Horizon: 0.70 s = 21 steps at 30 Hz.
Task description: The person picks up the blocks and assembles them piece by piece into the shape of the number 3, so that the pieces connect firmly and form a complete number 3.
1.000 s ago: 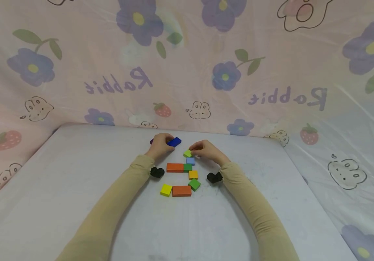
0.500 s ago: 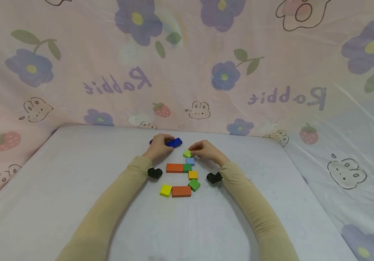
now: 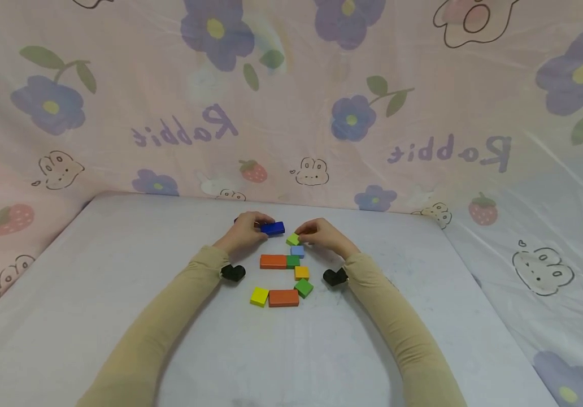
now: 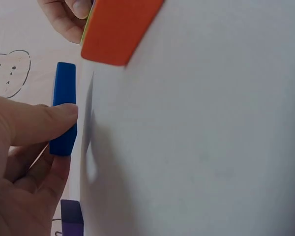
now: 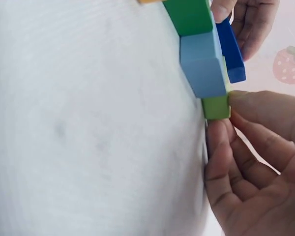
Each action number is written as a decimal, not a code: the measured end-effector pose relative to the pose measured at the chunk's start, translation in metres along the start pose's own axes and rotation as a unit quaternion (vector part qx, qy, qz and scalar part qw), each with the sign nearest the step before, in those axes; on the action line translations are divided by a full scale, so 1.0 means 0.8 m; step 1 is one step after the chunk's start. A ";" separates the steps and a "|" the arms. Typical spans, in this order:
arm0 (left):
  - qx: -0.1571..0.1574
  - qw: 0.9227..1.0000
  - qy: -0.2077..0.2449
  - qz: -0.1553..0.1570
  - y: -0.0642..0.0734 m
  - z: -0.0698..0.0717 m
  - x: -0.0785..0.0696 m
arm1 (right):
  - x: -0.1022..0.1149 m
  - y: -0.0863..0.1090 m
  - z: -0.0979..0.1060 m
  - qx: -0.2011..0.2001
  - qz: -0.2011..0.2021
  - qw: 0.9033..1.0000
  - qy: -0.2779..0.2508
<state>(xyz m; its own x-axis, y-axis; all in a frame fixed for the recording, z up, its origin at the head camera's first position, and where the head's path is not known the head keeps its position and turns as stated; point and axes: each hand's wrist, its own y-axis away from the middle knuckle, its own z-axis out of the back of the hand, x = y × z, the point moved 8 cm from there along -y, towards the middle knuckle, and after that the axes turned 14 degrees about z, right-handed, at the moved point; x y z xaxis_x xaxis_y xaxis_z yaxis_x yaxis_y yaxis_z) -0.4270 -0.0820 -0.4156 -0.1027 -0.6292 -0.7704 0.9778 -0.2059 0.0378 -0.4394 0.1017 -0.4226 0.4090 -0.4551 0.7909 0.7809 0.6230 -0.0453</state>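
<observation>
My left hand (image 3: pixel 244 232) pinches a dark blue rectangular block (image 3: pixel 273 228) between thumb and fingers. In the left wrist view the thumb lies across the face of that blue block (image 4: pixel 64 88). A lime green block (image 3: pixel 293 239) is pinched by my right hand (image 3: pixel 323 236), at the far end of a curved line of blocks. The right wrist view has the lime green block (image 5: pixel 216 107) right behind a light blue block (image 5: pixel 202 64). Just beyond it, the dark blue block (image 5: pixel 232 53) slants in the left hand's fingers.
Along the curve lie a light blue block (image 3: pixel 297 251), dark green block (image 3: pixel 293 262), orange-red block (image 3: pixel 273 262), amber block (image 3: pixel 301 273), green block (image 3: pixel 304 288), second orange-red block (image 3: pixel 283 298) and yellow block (image 3: pixel 259 297). A purple block (image 4: pixel 72 218) sits near the left hand. Patterned cloth hangs behind.
My left hand has drawn slightly nearer with the dark blue block, which has turned from slanted to almost level in the head view. The right hand stays on the lime green block.
</observation>
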 end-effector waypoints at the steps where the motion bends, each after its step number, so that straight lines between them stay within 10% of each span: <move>1: 0.004 1.000 -0.003 -0.003 0.001 0.000 -0.001 | 0.000 0.000 0.000 0.000 0.000 1.000 -0.001; 21: 0.026 0.999 -0.021 -0.023 -0.001 -0.011 -0.006 | 0.001 -0.001 0.000 0.001 0.003 1.000 -0.006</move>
<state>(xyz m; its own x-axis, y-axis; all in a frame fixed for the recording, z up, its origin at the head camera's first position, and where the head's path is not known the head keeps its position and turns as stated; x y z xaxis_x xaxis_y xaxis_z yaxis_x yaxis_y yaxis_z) -0.4253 -0.0720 -0.4179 -0.1558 -0.6483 -0.7452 0.9615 -0.2726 0.0362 -0.4395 0.1009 -0.4217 0.4074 -0.4435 0.7983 0.7778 0.6266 -0.0488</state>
